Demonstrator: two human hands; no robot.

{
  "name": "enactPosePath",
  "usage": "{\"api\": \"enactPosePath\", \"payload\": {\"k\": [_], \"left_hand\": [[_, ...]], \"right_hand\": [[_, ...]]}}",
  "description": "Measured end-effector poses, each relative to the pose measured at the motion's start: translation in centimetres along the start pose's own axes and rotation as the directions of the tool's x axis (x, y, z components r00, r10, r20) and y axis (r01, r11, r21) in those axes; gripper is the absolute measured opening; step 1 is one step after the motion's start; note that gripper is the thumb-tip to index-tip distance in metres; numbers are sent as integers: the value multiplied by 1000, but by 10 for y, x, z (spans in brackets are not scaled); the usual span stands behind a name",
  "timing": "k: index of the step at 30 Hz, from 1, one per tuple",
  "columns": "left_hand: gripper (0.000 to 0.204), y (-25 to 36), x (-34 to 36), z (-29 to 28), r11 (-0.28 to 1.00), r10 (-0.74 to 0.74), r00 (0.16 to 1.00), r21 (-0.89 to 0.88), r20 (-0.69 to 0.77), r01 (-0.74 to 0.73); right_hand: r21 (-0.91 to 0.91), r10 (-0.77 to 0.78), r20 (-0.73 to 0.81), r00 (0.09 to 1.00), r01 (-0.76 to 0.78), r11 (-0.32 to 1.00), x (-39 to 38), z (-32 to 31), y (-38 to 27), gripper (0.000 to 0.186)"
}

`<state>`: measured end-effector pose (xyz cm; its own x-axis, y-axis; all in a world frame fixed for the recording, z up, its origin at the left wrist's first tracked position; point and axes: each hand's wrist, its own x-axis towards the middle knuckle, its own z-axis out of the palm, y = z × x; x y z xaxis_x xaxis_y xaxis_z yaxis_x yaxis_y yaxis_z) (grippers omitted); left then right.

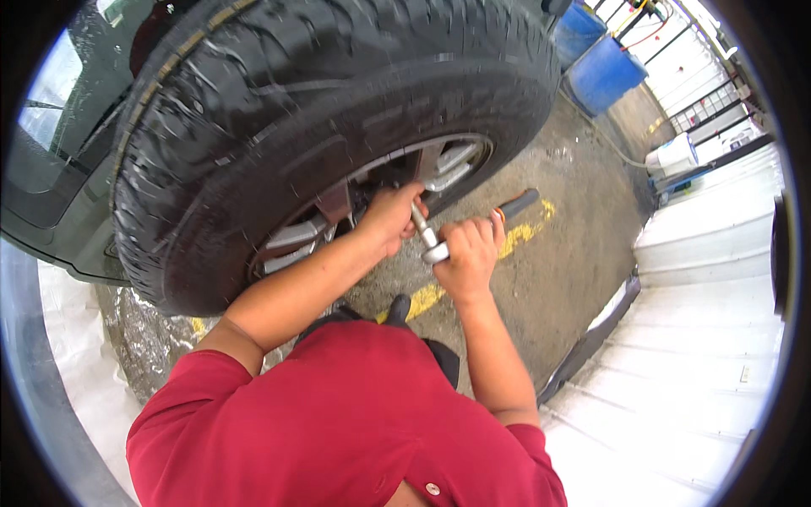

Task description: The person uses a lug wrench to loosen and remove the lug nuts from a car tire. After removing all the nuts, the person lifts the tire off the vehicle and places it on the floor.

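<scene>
A large wet black tyre (pixel 338 93) on a silver and dark spoked wheel (pixel 452 169) fills the upper part of the head view. My left hand (pixel 389 221) is closed around the wheel end of a metal extension bar (pixel 425 230), at the middle of the wheel. That bar joins the head of a ratchet wrench (pixel 435 253). My right hand (pixel 469 258) wraps around the wrench just behind its head, and the dark grip with an orange band sticks out beyond my fingers. The bar's far end is hidden by my left hand and the wheel.
A dark vehicle body (pixel 51 211) stands behind the tyre at the left. Blue barrels (pixel 604 76) and a white container (pixel 673 156) stand at the far right. A white corrugated wall (pixel 701 313) runs along the right. The concrete floor (pixel 557 270) carries a worn yellow line.
</scene>
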<state>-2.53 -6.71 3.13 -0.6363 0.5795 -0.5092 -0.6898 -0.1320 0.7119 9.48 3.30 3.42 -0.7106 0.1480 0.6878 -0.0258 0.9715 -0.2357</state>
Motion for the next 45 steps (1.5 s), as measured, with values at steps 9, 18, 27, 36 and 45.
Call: {"api": "enactPosePath", "payload": {"k": [9, 18, 27, 36, 45], "left_hand": [[18, -3, -5, 3, 987, 38, 996, -161, 76, -25], [9, -10, -3, -20, 894, 267, 961, -356, -70, -274], [6, -22, 11, -31, 863, 325, 935, -360, -142, -355], [7, -19, 4, -27, 855, 302, 944, -401, -132, -330], [2, -22, -3, -26, 846, 220, 974, -487, -52, -217]], "right_hand": [[495, 540, 584, 605, -794, 354, -13, -4, -28, 30], [252, 118, 66, 991, -131, 959, -11, 3, -2, 28], [542, 525, 329, 785, -612, 575, -42, -13, -6, 39], [595, 542, 398, 740, -658, 461, -44, -33, 21, 39], [651, 590, 469, 658, -709, 272, -58, -24, 21, 42]]}}
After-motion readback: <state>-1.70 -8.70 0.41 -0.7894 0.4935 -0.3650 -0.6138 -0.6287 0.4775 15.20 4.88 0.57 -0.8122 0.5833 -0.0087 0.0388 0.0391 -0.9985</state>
